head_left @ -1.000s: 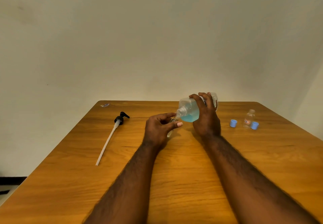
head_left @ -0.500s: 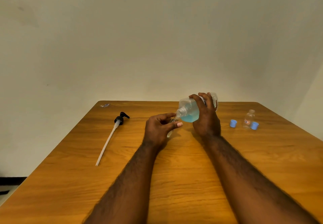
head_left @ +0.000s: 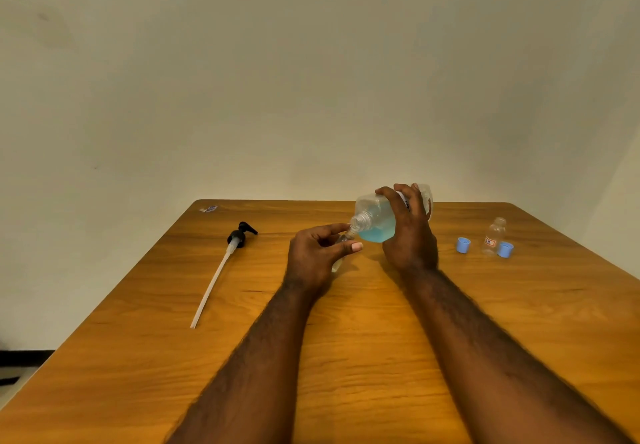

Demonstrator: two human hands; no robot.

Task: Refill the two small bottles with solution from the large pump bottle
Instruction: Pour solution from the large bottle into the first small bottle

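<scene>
Your right hand [head_left: 410, 246] is wrapped round the body of the large pump bottle [head_left: 375, 223], fingers curled over its upper side. It holds the bottle tipped above the worktop [head_left: 353, 339], just past the middle toward 12 o'clock. Your left hand [head_left: 313, 256] pinches the first small bottle [head_left: 336, 265] between thumb and fingers at 9 o'clock of the big one, most of it hidden in your grip.

You appear to be pouring into the first bottle. The two mouths meet or nearly meet, but I cannot tell whether liquid is running. The big bottle's long axis lies close to level, with its base toward 2 o'clock and its open threaded neck pointing to 8 o'clock and a little down. Blue solution pools on the low side by the shoulder. The small bottle leans with its neck up toward 1 o'clock and its base toward 7 o'clock, near the worktop. I cannot tell whether it touches.

Next, you will likely need a slow, slight further tip, since the receiving neck is narrow. Hold the mouths in line, watch the level, and roll the big bottle back before parting them.

The second small bottle [head_left: 494, 235] stands upright and uncapped at 3 o'clock, well apart, between two blue caps [head_left: 463, 245]. The pump head [head_left: 239, 235] lies at 9 o'clock, its dip tube running toward 7 o'clock.
</scene>
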